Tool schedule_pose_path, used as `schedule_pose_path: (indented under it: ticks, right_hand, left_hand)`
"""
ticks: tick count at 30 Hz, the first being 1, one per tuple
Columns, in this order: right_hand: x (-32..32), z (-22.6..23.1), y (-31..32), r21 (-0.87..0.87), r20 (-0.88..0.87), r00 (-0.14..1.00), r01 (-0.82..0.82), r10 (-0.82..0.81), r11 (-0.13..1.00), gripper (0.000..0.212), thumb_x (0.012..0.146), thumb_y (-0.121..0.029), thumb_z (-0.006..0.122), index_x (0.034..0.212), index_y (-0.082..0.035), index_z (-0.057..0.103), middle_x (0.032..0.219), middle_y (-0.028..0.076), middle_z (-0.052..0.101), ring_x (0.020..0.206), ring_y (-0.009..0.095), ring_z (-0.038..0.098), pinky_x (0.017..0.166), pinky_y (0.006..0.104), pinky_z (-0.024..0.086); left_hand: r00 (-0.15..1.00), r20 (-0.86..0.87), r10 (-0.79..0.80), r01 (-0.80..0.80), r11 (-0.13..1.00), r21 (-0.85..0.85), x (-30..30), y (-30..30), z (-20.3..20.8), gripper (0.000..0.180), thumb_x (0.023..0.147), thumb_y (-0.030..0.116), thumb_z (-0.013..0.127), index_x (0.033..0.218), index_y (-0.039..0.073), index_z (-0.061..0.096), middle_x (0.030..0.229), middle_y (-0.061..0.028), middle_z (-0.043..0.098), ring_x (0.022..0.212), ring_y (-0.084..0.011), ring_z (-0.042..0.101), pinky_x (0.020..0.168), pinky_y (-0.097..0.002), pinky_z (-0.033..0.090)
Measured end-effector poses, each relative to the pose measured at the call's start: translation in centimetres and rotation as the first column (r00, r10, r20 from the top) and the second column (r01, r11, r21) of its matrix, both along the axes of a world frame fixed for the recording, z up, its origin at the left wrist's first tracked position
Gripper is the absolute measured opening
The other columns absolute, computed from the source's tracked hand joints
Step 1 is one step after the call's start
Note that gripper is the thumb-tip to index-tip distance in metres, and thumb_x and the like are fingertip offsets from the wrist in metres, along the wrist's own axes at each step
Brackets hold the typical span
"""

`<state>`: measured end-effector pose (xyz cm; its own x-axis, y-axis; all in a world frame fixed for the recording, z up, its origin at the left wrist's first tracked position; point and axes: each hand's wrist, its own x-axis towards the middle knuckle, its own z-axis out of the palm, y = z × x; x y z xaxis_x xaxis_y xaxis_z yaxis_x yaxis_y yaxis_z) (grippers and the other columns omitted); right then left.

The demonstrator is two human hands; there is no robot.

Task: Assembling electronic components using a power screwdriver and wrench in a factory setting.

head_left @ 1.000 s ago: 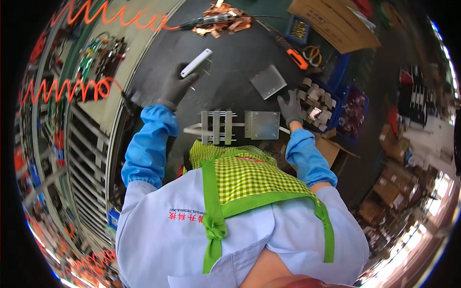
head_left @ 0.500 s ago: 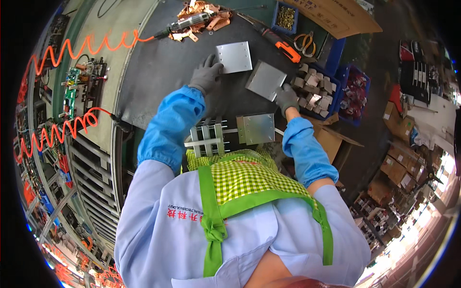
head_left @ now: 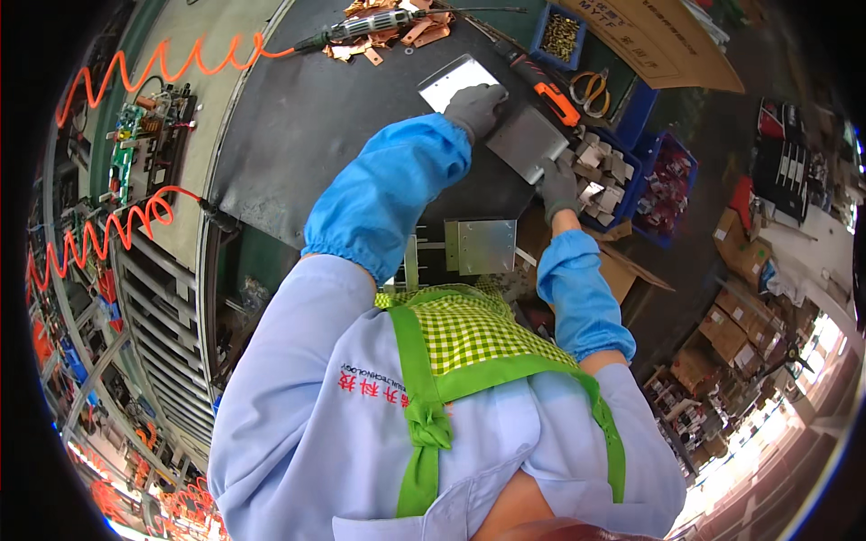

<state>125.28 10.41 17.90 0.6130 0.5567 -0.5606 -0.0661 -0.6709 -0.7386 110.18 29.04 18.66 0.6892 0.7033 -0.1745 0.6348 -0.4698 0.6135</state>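
Note:
My left hand (head_left: 475,108), in a grey glove, is over the right part of a shiny metal plate (head_left: 448,79) on the dark work surface. Its fingers are bunched toward the upper corner of a second metal plate (head_left: 523,142); what they hold, if anything, is hidden. My right hand (head_left: 559,185), gloved too, grips that second plate at its lower right corner, thumb on top. The second plate lies tilted next to the first. Closer to my apron sits another metal plate (head_left: 485,246) with small holes along one side.
A power screwdriver (head_left: 365,27) rests on copper pieces (head_left: 431,32). Right of the plates are an orange-and-black tool (head_left: 552,97), pliers (head_left: 591,92), a blue bin of brass screws (head_left: 561,38), a bin of small boxes (head_left: 603,171) and a bin of red parts (head_left: 666,185).
My left hand has left the first plate's left edge and moved right across it. That plate now lies more tilted. My right hand keeps its hold on the second plate's corner.

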Motion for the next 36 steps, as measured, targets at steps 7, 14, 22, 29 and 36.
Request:
schedule_pose_path:
  ticks: [7, 14, 22, 29, 36]
  right_hand:
    - [-0.1, 1.0, -0.7, 0.063, -0.248, 0.961, 0.14, -0.12, 0.988, 0.038, 0.091, -0.027, 0.058, 0.121, -0.004, 0.055, 0.106, 0.008, 0.06, 0.087, 0.016, 0.06, 0.071, 0.0286, 0.052]
    - [-1.4, 3.0, -9.5, -0.209, 0.075, 0.838, -0.517, 0.54, 0.83, 0.044, 0.086, -0.038, 0.062, 0.114, -0.004, 0.06, 0.106, 0.013, 0.064, 0.092, 0.025, 0.062, 0.082, 0.0371, 0.049]
    - [-6.8, 1.0, -12.4, -0.233, -0.045, 0.822, -0.562, 0.568, 0.794, 0.043, 0.08, -0.036, 0.065, 0.107, -0.002, 0.062, 0.103, 0.016, 0.063, 0.096, 0.029, 0.06, 0.084, 0.0393, 0.046]
    - [-8.0, 6.8, -11.0, -0.027, -0.338, 0.856, -0.425, 0.392, 0.905, 0.034, 0.084, -0.027, 0.066, 0.103, 0.002, 0.065, 0.093, 0.01, 0.066, 0.086, 0.015, 0.06, 0.08, 0.0319, 0.046]
    - [-8.9, 11.6, -3.6, 0.276, -0.544, 0.822, -0.018, 0.171, 0.961, 0.027, 0.092, -0.023, 0.058, 0.101, 0.002, 0.064, 0.091, 0.007, 0.066, 0.086, 0.013, 0.061, 0.074, 0.0303, 0.049]
  left_hand:
    - [0.955, 0.296, 0.009, 0.028, 0.992, -0.123, 0.6, 0.1, -3.3, 0.041, 0.082, 0.016, 0.055, 0.123, 0.012, 0.056, 0.108, -0.0174, 0.063, 0.099, -0.0379, 0.06, 0.086, -0.0442, 0.048]
    - [0.991, -0.084, -0.102, 0.102, 0.995, -0.001, -3.5, -1.4, -1.1, 0.029, 0.084, 0.027, 0.059, 0.109, 0.013, 0.061, 0.104, -0.0166, 0.058, 0.094, -0.0376, 0.06, 0.084, -0.0442, 0.049]
    - [0.999, 0.025, 0.029, -0.028, 0.997, -0.067, -3.7, -3.6, 0.6, 0.044, 0.084, 0.031, 0.061, 0.12, 0.008, 0.055, 0.109, -0.0204, 0.058, 0.102, -0.0414, 0.057, 0.087, -0.0463, 0.048]
    - [0.881, 0.089, -0.465, 0.444, 0.745, -0.498, -11.1, -6.7, 2.7, 0.075, 0.079, 0.049, 0.066, 0.137, 0.01, 0.038, 0.132, -0.0241, 0.046, 0.112, -0.0421, 0.054, 0.095, -0.0446, 0.044]
    - [0.818, 0.543, -0.189, 0.379, 0.887, -0.263, -13.4, -12.2, 7.8, 0.094, 0.072, 0.048, 0.076, 0.144, 0.012, 0.029, 0.145, -0.0218, 0.029, 0.12, -0.0403, 0.047, 0.099, -0.0481, 0.041]
